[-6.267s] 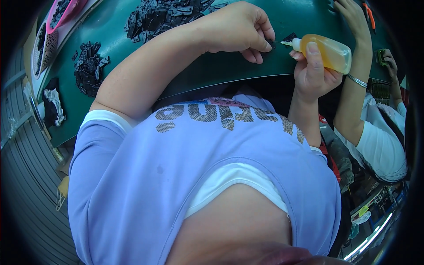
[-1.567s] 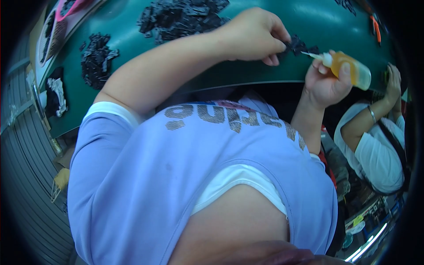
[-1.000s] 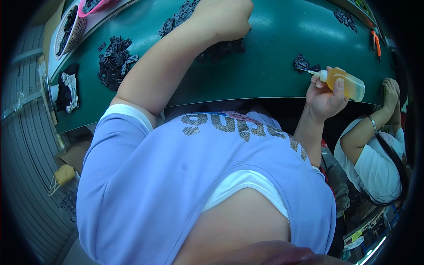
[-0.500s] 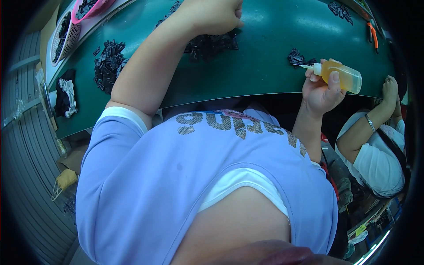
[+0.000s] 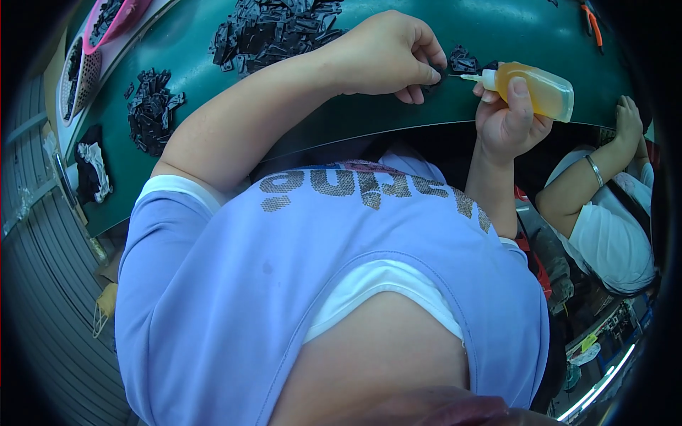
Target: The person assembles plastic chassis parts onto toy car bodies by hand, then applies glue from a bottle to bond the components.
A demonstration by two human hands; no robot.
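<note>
My left hand (image 5: 394,57) is closed in a pinch above the green table, with a small black plastic part (image 5: 429,88) mostly hidden by its fingers. Held on its side in my right hand (image 5: 506,126) is a clear squeeze bottle (image 5: 541,92) of amber liquid. Its thin needle tip points left and ends close to the pinched part; whether they touch I cannot tell. Just behind the needle lies a little cluster of black parts (image 5: 463,59). A large heap of black parts (image 5: 277,32) spreads beyond my left forearm, and a smaller pile (image 5: 151,113) sits farther left.
At the far left stand a pink basket (image 5: 92,37) and a white perforated basket (image 5: 89,77), both holding black parts. A dark and white cloth (image 5: 91,167) lies by the left edge. Orange-handled pliers (image 5: 594,30) are at far right, near another person's hand (image 5: 628,119).
My left hand has come right and nearer, from the big heap to the needle tip, with a black part in its fingers. The bottle has shifted slightly in view; the view has also moved.
</note>
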